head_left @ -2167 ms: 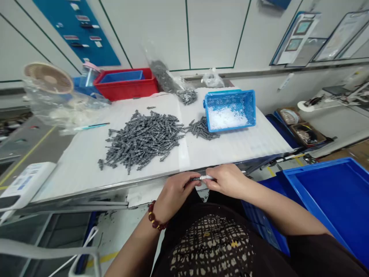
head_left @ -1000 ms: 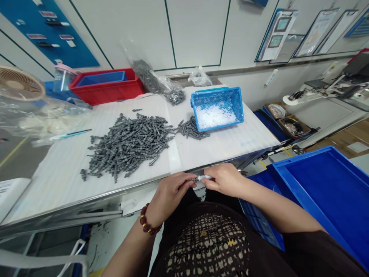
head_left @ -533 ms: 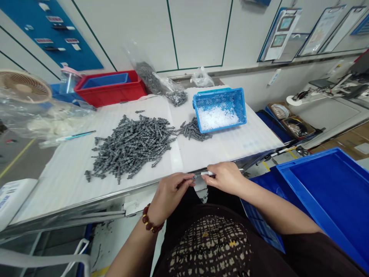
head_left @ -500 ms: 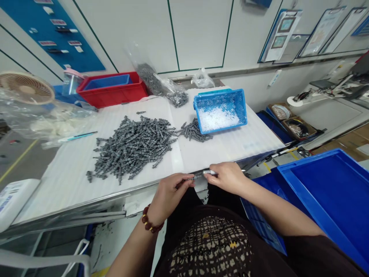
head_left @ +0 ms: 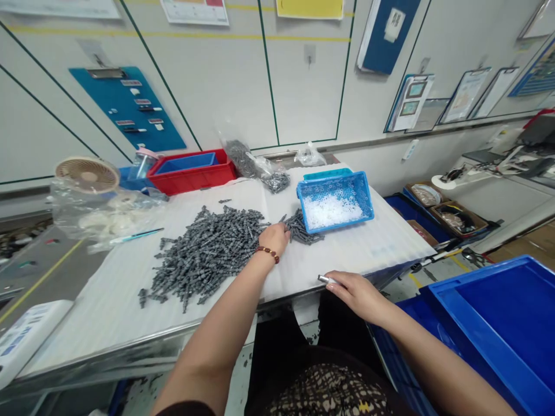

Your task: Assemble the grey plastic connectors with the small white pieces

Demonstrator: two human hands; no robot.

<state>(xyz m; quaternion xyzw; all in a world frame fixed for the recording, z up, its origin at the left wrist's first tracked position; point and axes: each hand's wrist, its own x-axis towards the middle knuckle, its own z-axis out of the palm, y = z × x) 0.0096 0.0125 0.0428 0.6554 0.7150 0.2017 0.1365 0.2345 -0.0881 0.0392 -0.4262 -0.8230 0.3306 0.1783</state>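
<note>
My left hand (head_left: 274,237), with a beaded bracelet at the wrist, reaches over the table to the left edge of a small pile of slim grey plugs (head_left: 299,228). Its fingers are drawn together; what they hold is hidden. To its left lies a much larger heap of ribbed grey plugs (head_left: 208,248). My right hand (head_left: 353,290), by the table's front edge, is closed round a short silver cylindrical tool (head_left: 326,279) whose end points left. A blue bin (head_left: 336,224) of small white rings is tilted behind the small pile.
A red crate (head_left: 191,180), clear bags of grey parts (head_left: 277,182) and a fan (head_left: 87,175) stand along the back. A pen (head_left: 143,234) lies at the left, above a white device (head_left: 32,338). Blue trays (head_left: 494,312) are at my right.
My left hand has moved from beside the tool at the table edge forward to the small pile. My right hand still holds the tool, slightly farther right. The view has tilted up.
</note>
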